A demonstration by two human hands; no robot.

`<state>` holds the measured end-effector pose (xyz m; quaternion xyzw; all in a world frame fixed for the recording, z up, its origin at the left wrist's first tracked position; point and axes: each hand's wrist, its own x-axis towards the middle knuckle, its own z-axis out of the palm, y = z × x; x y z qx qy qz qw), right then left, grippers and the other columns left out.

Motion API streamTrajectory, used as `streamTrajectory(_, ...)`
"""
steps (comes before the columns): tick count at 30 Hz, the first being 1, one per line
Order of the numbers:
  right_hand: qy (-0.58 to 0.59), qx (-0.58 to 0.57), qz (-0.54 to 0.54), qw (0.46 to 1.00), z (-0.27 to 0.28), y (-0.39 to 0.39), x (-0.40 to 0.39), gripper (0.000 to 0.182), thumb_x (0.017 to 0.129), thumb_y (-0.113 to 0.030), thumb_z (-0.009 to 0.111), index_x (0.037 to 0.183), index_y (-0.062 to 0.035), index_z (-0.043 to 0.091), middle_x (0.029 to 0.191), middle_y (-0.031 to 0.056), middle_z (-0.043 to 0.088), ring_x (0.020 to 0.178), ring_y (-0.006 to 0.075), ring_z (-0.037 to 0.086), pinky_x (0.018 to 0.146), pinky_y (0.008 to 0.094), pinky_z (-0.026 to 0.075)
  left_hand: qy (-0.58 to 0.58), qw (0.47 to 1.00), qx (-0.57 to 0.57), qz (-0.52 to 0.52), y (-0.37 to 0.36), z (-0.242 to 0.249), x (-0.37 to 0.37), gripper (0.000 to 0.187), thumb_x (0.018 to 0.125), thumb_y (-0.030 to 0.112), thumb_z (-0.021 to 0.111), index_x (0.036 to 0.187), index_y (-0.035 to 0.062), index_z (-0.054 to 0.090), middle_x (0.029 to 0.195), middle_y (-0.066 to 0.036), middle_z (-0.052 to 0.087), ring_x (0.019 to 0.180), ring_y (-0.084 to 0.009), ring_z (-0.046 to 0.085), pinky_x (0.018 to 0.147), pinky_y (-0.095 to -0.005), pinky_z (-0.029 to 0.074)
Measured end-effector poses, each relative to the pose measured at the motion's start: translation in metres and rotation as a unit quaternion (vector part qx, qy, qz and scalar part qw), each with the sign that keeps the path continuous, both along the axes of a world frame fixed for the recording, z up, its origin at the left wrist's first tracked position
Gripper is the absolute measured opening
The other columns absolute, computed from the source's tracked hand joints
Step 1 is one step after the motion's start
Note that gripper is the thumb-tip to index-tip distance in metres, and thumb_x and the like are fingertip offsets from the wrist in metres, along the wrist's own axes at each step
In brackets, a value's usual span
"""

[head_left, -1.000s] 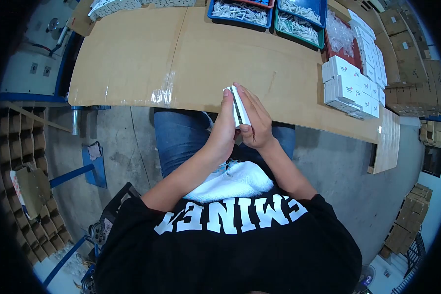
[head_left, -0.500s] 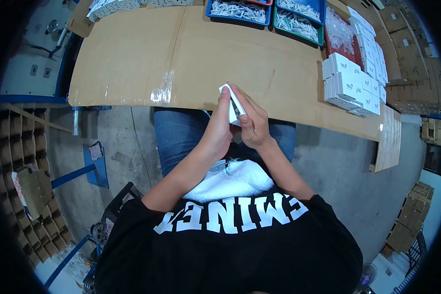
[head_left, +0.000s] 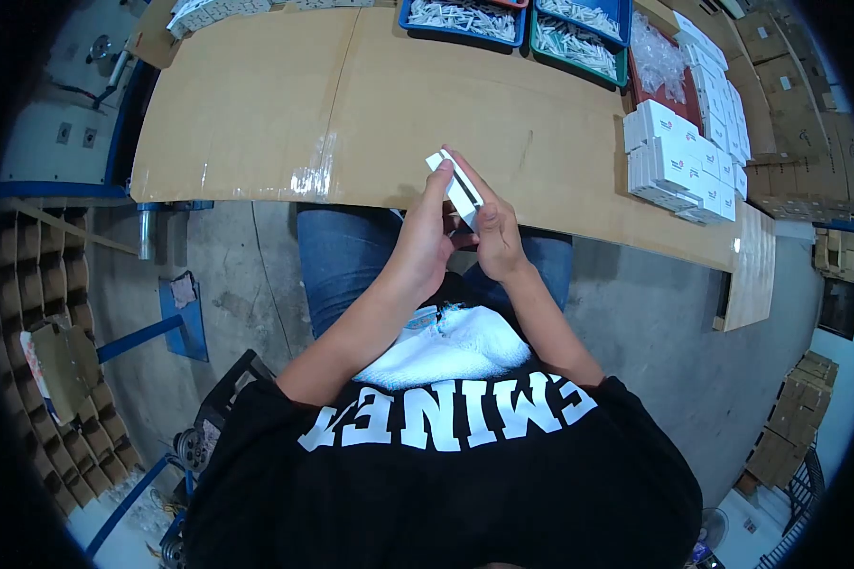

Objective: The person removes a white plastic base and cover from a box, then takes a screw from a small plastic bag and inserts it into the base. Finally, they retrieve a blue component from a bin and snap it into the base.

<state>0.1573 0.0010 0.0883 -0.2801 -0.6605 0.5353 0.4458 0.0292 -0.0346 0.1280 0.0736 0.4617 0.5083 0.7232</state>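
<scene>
A small white box [head_left: 464, 201] is held between my two hands, just over the near edge of the cardboard-covered table. A narrow dark slot runs along the side facing me. My left hand [head_left: 428, 234] grips it from the left, its thumb near the upper end. On the other side my right hand [head_left: 499, 235] is closed round it, thumb against the lower end and fingers along the far side. Some fingers are hidden behind the box.
Stacked white boxes [head_left: 678, 163] stand at the table's right. Blue tray [head_left: 462, 36] and green tray [head_left: 579, 66] hold many slim white pieces at the back. Clear plastic bags lie in a red tray [head_left: 642, 96]. Brown cardboard [head_left: 256, 114] covers the tabletop.
The dark opening along the box has narrowed to a thin slot. The box has turned slightly and risen a little in my hands, and my fingers have shifted on it.
</scene>
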Motion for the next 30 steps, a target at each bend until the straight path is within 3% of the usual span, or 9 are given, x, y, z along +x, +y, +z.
streamTrajectory(3, 0.022, -0.119, 0.083, 0.989, -0.005, 0.002, 0.005, 0.096, 0.103, -0.073, 0.027, 0.155, 0.0063, 0.039, 0.153, 0.0208, 0.051, 0.142, 0.0285, 0.049, 0.117, 0.0365, 0.037, 0.016, 1.000, 0.005, 0.006, -0.001, 0.000, 0.000, 0.054, 0.103, 0.058, 0.052, 0.128, 0.0108, 0.056, 0.111, -0.007, 0.065, 0.102, -0.0194, 0.065, 0.090, -0.0426, 0.054)
streamTrajectory(5, 0.076, -0.109, 0.015, 0.991, 0.005, 0.001, -0.002, 0.078, 0.110, -0.059, 0.030, 0.155, 0.0043, 0.041, 0.150, 0.0179, 0.055, 0.137, 0.0247, 0.053, 0.117, 0.0358, 0.038, 0.023, 0.999, 0.012, 0.021, 0.000, 0.003, 0.000, 0.054, 0.103, 0.059, 0.052, 0.126, 0.0104, 0.056, 0.110, -0.007, 0.065, 0.101, -0.0197, 0.066, 0.090, -0.0426, 0.054)
streamTrajectory(16, 0.042, -0.169, -0.038, 0.984, -0.004, 0.005, 0.002, 0.050, 0.114, -0.032, 0.040, 0.135, 0.0066, 0.062, 0.143, 0.0177, 0.061, 0.133, 0.0238, 0.057, 0.116, 0.0366, 0.040, 0.021, 0.998, 0.043, 0.037, 0.001, -0.008, -0.006, 0.048, 0.104, 0.055, 0.053, 0.121, 0.0103, 0.057, 0.103, -0.006, 0.065, 0.094, -0.0175, 0.067, 0.087, -0.0374, 0.056)
streamTrajectory(18, 0.047, -0.177, -0.054, 0.982, -0.001, 0.005, 0.002, 0.047, 0.113, -0.030, 0.042, 0.134, 0.0066, 0.063, 0.142, 0.0176, 0.062, 0.132, 0.0231, 0.058, 0.115, 0.0364, 0.042, 0.129, 0.984, 0.104, 0.058, 0.001, -0.010, -0.002, 0.050, 0.103, 0.043, 0.060, 0.135, 0.0055, 0.052, 0.110, -0.006, 0.064, 0.100, -0.0150, 0.066, 0.088, -0.0333, 0.055)
streamTrajectory(19, 0.042, -0.189, -0.063, 0.979, 0.001, 0.006, 0.002, 0.044, 0.113, -0.027, 0.043, 0.134, 0.0069, 0.063, 0.141, 0.0175, 0.063, 0.131, 0.0226, 0.058, 0.114, 0.0362, 0.043, 0.124, 0.982, 0.118, 0.074, 0.000, -0.003, -0.003, 0.080, 0.094, 0.025, 0.076, 0.155, -0.0008, 0.033, 0.131, -0.015, 0.058, 0.115, -0.0185, 0.063, 0.098, -0.0348, 0.053)
streamTrajectory(20, 0.038, -0.200, -0.072, 0.976, 0.004, 0.007, 0.002, 0.042, 0.113, -0.025, 0.044, 0.134, 0.0071, 0.063, 0.140, 0.0175, 0.063, 0.130, 0.0221, 0.059, 0.113, 0.0360, 0.044, 0.124, 0.982, 0.119, 0.073, 0.000, -0.006, -0.003, 0.080, 0.094, 0.025, 0.076, 0.155, -0.0008, 0.033, 0.131, -0.015, 0.058, 0.115, -0.0185, 0.063, 0.098, -0.0348, 0.053)
streamTrajectory(23, 0.024, -0.242, -0.087, 0.966, 0.026, 0.008, 0.006, 0.048, 0.113, -0.032, 0.043, 0.133, 0.0054, 0.064, 0.134, 0.0165, 0.067, 0.125, 0.0226, 0.062, 0.110, 0.0368, 0.047, 0.282, 0.914, 0.291, 0.022, 0.000, -0.014, -0.006, 0.086, 0.084, 0.009, 0.082, 0.155, 0.0002, 0.035, 0.147, -0.017, 0.050, 0.133, -0.0255, 0.055, 0.115, -0.0408, 0.042)
streamTrajectory(25, 0.021, -0.311, -0.085, 0.946, 0.034, 0.009, 0.011, 0.056, 0.111, -0.042, 0.043, 0.133, 0.0044, 0.065, 0.128, 0.0157, 0.069, 0.122, 0.0231, 0.064, 0.104, 0.0366, 0.049, 0.358, 0.870, 0.339, 0.012, 0.000, -0.012, -0.009, 0.087, 0.082, 0.010, 0.082, 0.155, -0.0001, 0.035, 0.148, -0.017, 0.049, 0.135, -0.0275, 0.053, 0.117, -0.0423, 0.039)
streamTrajectory(30, 0.050, -0.316, -0.089, 0.943, 0.047, 0.002, 0.004, 0.046, 0.108, -0.039, 0.053, 0.129, 0.0003, 0.066, 0.110, 0.0091, 0.071, 0.100, 0.0151, 0.066, 0.086, 0.0295, 0.052, 0.518, 0.727, 0.450, -0.030, 0.000, -0.005, -0.013, 0.092, 0.077, 0.015, 0.079, 0.155, -0.0032, 0.033, 0.148, -0.025, 0.042, 0.138, -0.0386, 0.047, 0.118, -0.0454, 0.036)
